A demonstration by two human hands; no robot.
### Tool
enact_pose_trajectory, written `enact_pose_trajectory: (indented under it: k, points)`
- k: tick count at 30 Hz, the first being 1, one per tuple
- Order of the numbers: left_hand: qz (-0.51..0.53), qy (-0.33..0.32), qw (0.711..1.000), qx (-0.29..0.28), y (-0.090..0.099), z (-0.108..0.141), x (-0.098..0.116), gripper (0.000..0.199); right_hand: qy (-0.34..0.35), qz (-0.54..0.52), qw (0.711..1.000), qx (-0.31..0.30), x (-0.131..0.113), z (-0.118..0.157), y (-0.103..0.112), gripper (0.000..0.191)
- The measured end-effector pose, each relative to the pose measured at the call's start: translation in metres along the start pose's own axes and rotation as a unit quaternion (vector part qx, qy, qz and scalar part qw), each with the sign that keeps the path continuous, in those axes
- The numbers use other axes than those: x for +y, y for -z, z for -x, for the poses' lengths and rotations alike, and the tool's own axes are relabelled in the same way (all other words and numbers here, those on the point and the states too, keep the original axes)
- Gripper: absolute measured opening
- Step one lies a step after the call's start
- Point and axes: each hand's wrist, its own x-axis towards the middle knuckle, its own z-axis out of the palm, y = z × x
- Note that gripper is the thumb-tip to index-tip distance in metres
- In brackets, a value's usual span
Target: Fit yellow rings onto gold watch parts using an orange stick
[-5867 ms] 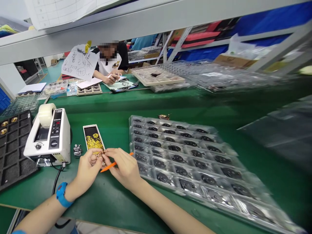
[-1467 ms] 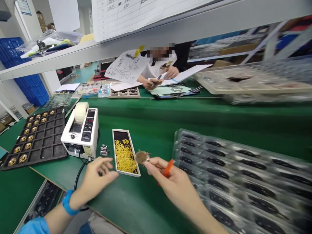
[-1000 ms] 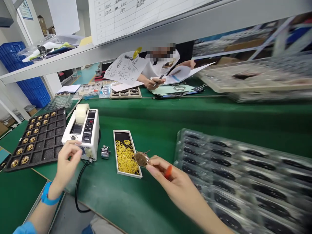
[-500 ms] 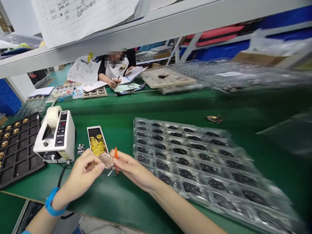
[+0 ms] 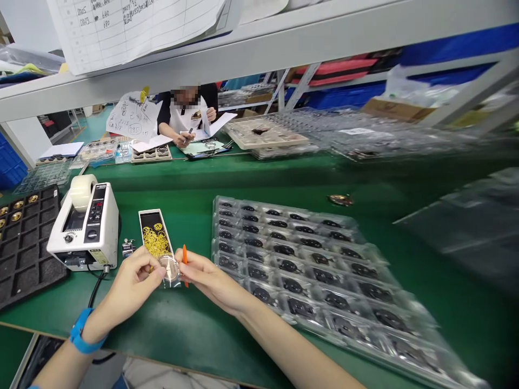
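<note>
A round watch case with a shiny metal rim and pale face is held up between my hands in the head view. My left hand, above a blue wristband, pinches its left edge between thumb and fingers. Closed at the case's right edge is my right hand. It also grips a slim orange tool that stands upright between its fingers; the working end is not clear. A bit of clear film seems to show below the case. Just behind lies a white box of yellow rings.
At left stand a white tape dispenser and a black compartment tray with gold pieces. Clear plastic trays of black parts lie right. A watch-like piece sits behind them. Across the bench a person writes. A shelf spans overhead.
The whole view has shifted slightly, so the bench items appear further left. The watch case has tilted and its face looks brighter. Both hands keep their hold.
</note>
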Motion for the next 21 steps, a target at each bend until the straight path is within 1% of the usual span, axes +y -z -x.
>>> enact_pose_trajectory:
  k: [4,6,8,10,12,14,15,16,17,19,21]
  points:
    - [-0.041,-0.003,0.999,0.020,-0.005,0.001,0.004,0.026,-0.014,0.019,1.000,0.016,0.002,-0.001,-0.001,0.048]
    - [-0.099,-0.010,0.994,0.041,-0.008,0.002,0.006,0.024,-0.008,0.013,1.000,0.014,0.002,-0.001,-0.002,0.046]
    - [-0.194,-0.016,0.978,0.081,-0.008,0.003,0.007,0.021,-0.001,0.009,1.000,0.016,0.002,-0.002,-0.002,0.045]
    - [-0.275,-0.033,0.951,0.140,-0.004,0.004,0.007,0.020,0.004,0.012,1.000,0.022,0.000,-0.003,-0.002,0.045]
    - [-0.292,-0.092,0.932,0.197,0.000,0.006,0.008,0.019,0.010,0.014,1.000,0.025,-0.002,-0.003,-0.002,0.045]
    - [-0.254,-0.187,0.922,0.225,0.004,0.007,0.009,0.009,0.013,0.020,0.999,0.026,-0.003,-0.002,-0.002,0.045]
    - [-0.233,-0.232,0.917,0.224,0.004,0.006,0.008,0.003,0.013,0.022,0.999,0.026,-0.003,-0.001,-0.003,0.045]
    - [-0.216,-0.266,0.914,0.217,0.002,0.006,0.007,0.006,0.012,0.021,0.999,0.025,-0.003,-0.001,-0.004,0.045]
    - [-0.202,-0.286,0.915,0.202,0.000,0.004,0.005,0.010,0.011,0.016,1.000,0.021,-0.003,0.000,-0.005,0.044]
    - [-0.168,-0.294,0.927,0.159,-0.007,-0.002,-0.002,0.017,0.011,-0.007,1.000,0.016,-0.003,0.001,-0.007,0.042]
    - [-0.121,-0.284,0.944,0.116,-0.013,-0.010,-0.010,0.021,0.009,-0.045,0.999,0.017,-0.001,0.001,-0.009,0.040]
